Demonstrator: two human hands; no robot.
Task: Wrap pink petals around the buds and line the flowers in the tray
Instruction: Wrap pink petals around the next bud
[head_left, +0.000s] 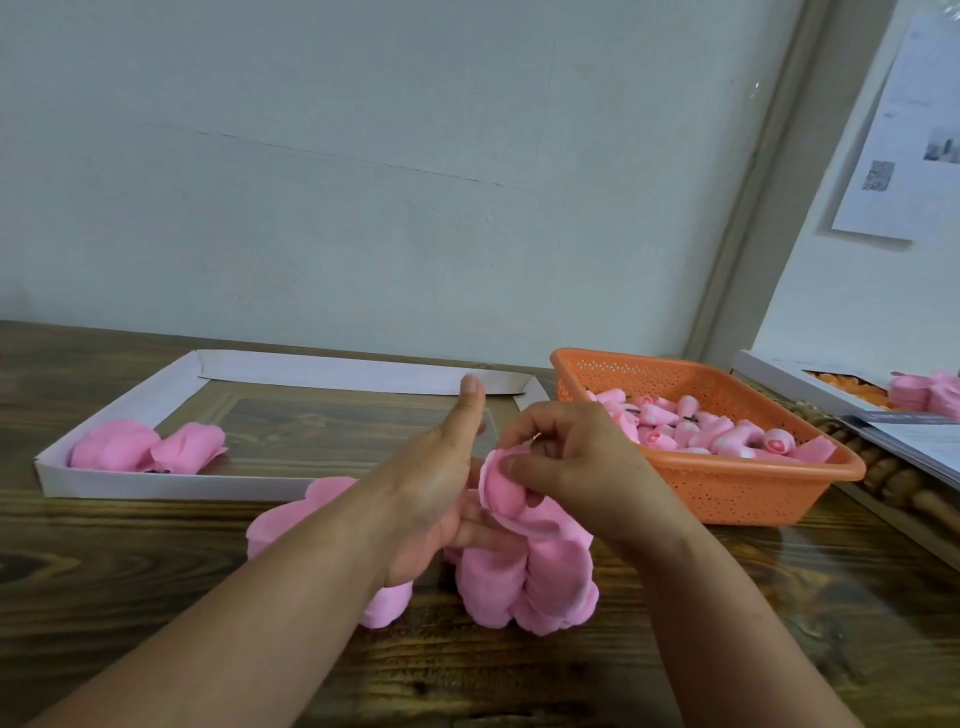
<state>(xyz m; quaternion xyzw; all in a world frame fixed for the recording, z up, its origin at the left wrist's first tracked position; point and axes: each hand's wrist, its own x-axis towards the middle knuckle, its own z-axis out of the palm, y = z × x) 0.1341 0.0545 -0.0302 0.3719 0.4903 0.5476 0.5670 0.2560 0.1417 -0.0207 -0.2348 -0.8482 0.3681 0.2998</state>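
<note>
My right hand (566, 457) pinches a pink bud with a petal (506, 493) folded around it, just above a pile of loose pink petals (535, 587) on the table. My left hand (441, 483) steadies the petal from the left, its fingers under the petal and its thumb pointing up. More petals (301, 514) lie under my left forearm. The white tray (171, 483) sits at the left, with two wrapped pink flowers (148, 449) in its near left corner. An orange basket (727, 488) at the right holds several pink buds (691, 423).
The work surface is a dark wooden table (519, 675) set against a pale wall. At the far right lie a white box (784, 376) with orange pieces, more pink petals (924, 392), some papers and a wooden beaded item (893, 478).
</note>
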